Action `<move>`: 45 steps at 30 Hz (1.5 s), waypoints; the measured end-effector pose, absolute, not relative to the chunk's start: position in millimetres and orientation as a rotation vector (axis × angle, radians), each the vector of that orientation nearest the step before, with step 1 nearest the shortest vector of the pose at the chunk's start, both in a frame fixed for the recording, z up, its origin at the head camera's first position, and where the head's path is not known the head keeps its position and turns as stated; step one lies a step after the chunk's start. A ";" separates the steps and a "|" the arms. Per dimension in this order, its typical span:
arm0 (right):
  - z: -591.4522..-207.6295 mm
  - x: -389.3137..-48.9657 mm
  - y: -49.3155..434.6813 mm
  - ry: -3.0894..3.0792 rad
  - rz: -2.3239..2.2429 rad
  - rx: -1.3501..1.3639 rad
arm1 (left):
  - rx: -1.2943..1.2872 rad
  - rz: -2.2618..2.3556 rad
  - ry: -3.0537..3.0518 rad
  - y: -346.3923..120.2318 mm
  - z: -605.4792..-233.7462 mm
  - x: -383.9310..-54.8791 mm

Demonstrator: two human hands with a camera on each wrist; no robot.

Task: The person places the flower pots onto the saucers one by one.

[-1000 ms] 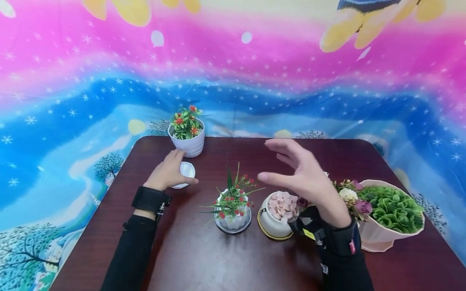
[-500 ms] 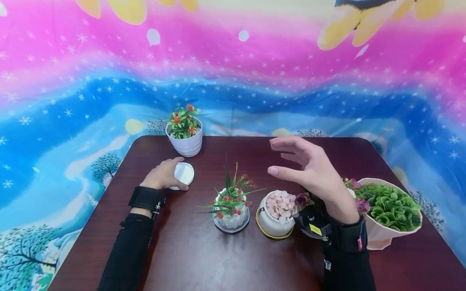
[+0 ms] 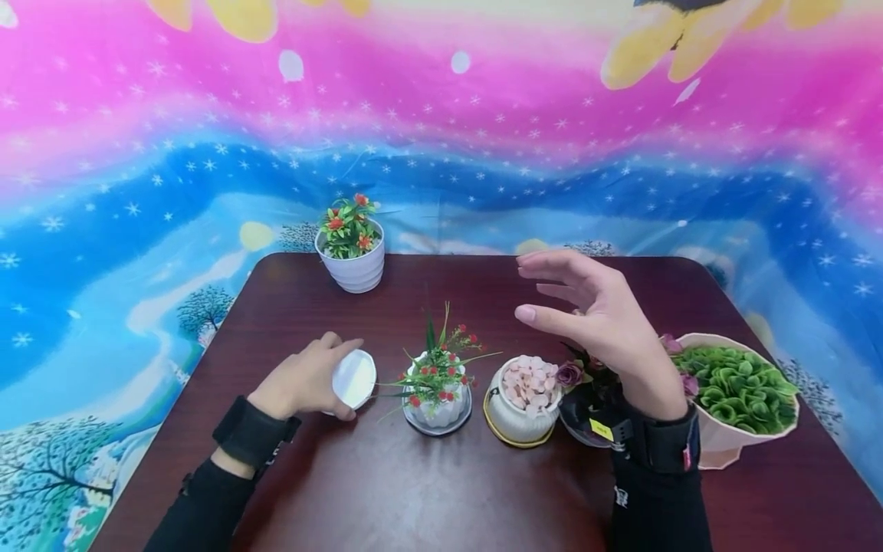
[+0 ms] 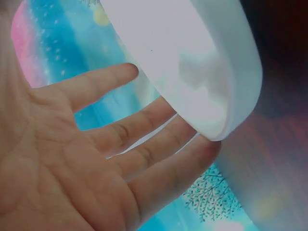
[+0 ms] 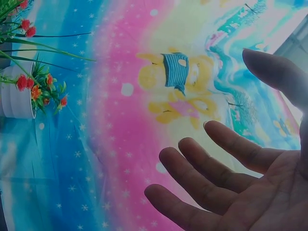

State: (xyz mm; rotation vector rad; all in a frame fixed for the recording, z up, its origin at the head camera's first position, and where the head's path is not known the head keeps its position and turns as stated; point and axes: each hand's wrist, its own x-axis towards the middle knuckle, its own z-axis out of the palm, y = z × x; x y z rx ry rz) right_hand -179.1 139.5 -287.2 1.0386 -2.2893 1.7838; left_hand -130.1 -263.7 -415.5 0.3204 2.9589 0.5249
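My left hand (image 3: 303, 383) grips a small white saucer (image 3: 355, 379) by its edge, left of the middle of the table. In the left wrist view the saucer (image 4: 192, 62) is tilted, with several fingertips against its rim. My right hand (image 3: 599, 322) hovers over the right side with its fingers spread and slightly bent, holding nothing; the right wrist view shows the same bare palm. Just right of the saucer stands a white pot with red-flowered grass (image 3: 438, 383). A white pot with orange-red flowers (image 3: 355, 261) stands at the back left.
A round cream pot (image 3: 520, 414) with pink petals stands right of centre. Behind my right wrist are purple flowers (image 3: 571, 373) and a dark dish (image 3: 579, 425), partly hidden. A pale planter of green leaves (image 3: 738, 391) stands at the right of the dark red table (image 3: 414, 498).
My left hand has taken hold of the white saucer and moved it toward me, away from the back-left pot, tilting it. My right hand has shifted slightly right, still in the air.
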 end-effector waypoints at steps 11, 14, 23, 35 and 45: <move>-282.1 -173.8 147.7 -2.316 1.756 1.012 | 0.374 0.475 2.907 -245.4 -427.3 -137.8; -281.7 -172.0 150.9 -2.330 1.742 0.996 | 0.380 0.465 2.905 -245.9 -422.8 -143.7; -278.7 -173.1 157.5 -2.334 1.700 1.003 | -0.018 1.276 3.002 -306.2 -406.6 -219.9; -278.5 -174.1 151.2 -2.313 1.751 1.060 | -0.114 1.792 2.912 -330.6 -432.9 -262.8; -282.0 -170.0 143.7 -2.318 1.709 1.126 | -0.107 1.844 2.877 -322.4 -435.3 -279.8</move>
